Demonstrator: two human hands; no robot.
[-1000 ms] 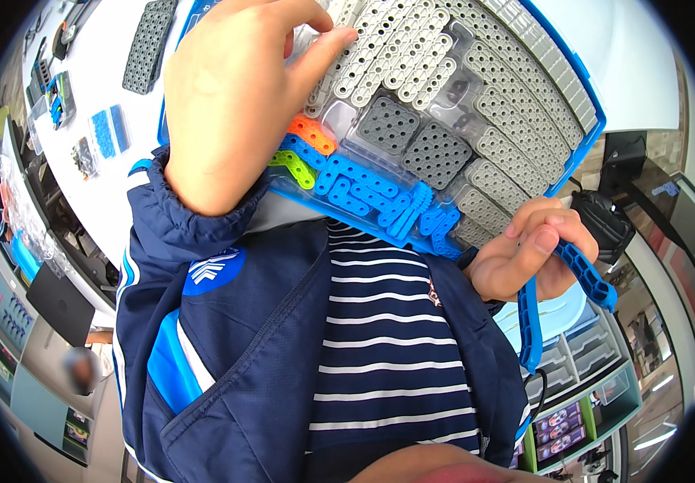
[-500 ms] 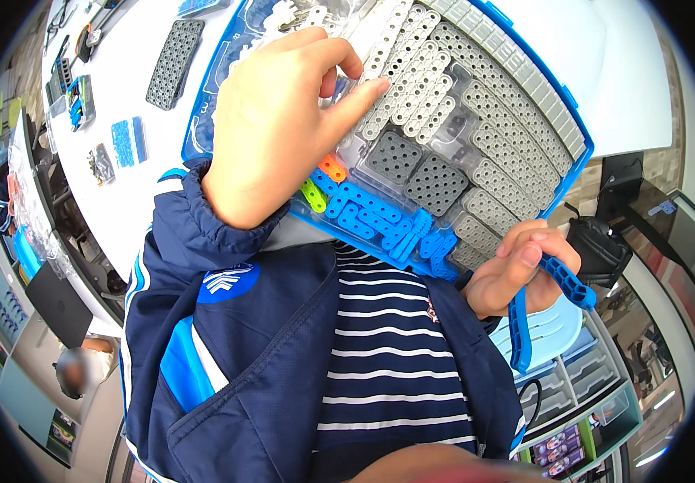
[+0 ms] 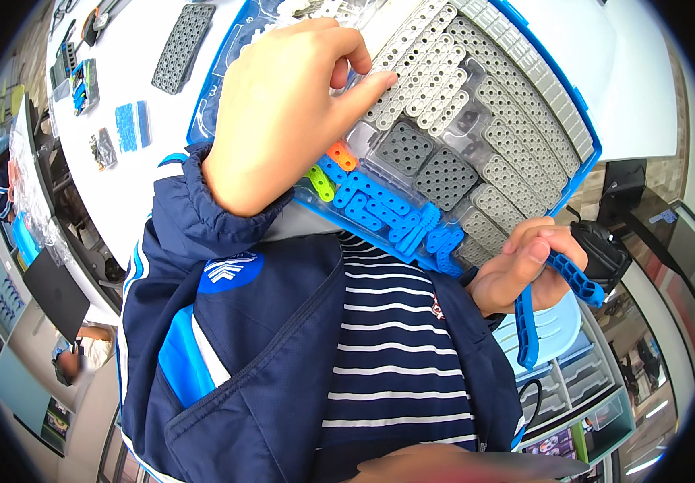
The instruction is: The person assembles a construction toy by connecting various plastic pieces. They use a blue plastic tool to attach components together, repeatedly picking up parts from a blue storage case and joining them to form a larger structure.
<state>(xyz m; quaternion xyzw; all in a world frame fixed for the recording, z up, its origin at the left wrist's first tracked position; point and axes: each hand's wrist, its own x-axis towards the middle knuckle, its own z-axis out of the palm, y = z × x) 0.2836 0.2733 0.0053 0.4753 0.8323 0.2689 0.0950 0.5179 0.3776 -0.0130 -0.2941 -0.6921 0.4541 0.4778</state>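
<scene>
My left hand [image 3: 291,113] hovers over the left part of a blue-rimmed parts case [image 3: 585,173]. Its fingers are bent, the thumb stands apart from them, and nothing shows between. Close to the thumb are light grey perforated beams [image 3: 436,76]. My right hand [image 3: 529,266], at the case's near right corner, grips a blue plastic piece [image 3: 527,330] whose two arms stick out below the fingers. Whether it is one part or two is hidden in the grip. Dark grey perforated plates [image 3: 446,178] and small blue connectors [image 3: 372,201] lie in the case between the hands.
The case rests on a white table [image 3: 122,88]. To its left are a dark grey perforated plate [image 3: 182,50], a bag of blue bits [image 3: 132,126] and other small parts. A pale blue stool seat [image 3: 561,334] is below my right hand. Another person [image 3: 82,354] is at far left.
The view has shifted slightly, moving the case a little to the right in the picture. Both hands keep nearly the same pose, and the blue piece stays in my right hand.
</scene>
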